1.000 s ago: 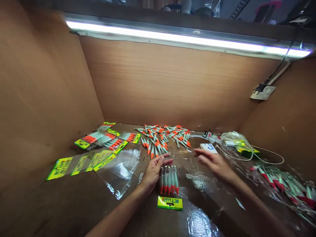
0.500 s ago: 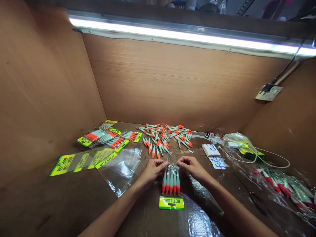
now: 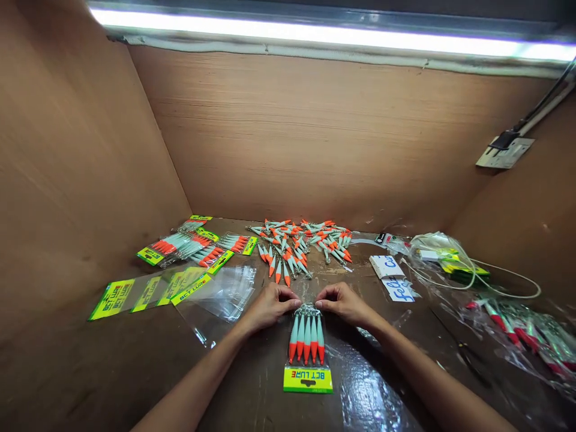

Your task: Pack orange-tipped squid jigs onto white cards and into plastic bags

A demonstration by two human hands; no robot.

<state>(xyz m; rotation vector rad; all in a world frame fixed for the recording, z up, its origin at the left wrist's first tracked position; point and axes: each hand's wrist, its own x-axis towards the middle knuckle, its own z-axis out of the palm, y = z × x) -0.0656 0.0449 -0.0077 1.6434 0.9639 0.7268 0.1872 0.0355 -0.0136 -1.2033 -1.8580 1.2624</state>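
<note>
In front of me lies a clear plastic lure bag [image 3: 308, 369], its yellow-green "BCT LURE" header towards me. Inside it several pale green lures [image 3: 306, 336] with orange tips lie side by side, hook ends pointing away. My left hand [image 3: 275, 307] pinches the far left corner of the bag between thumb and fingers. At the far right corner, my right hand [image 3: 344, 305] has the same kind of pinch. Beyond both hands spreads a pile of loose lures [image 3: 297, 249].
Flat header bags [image 3: 148, 291] fan out at left, with filled lure packs [image 3: 189, 243] behind them. To the right are a handwritten card [image 3: 391, 279], a coiled white cable [image 3: 472, 270], dark-handled pliers [image 3: 470, 360] and red-tipped lures [image 3: 517, 336] in plastic. Wooden walls enclose the table.
The view has tilted down slightly. Both hands have drawn a little to the left together with the bag, still pinching its far end. The lures in it lie straighter.
</note>
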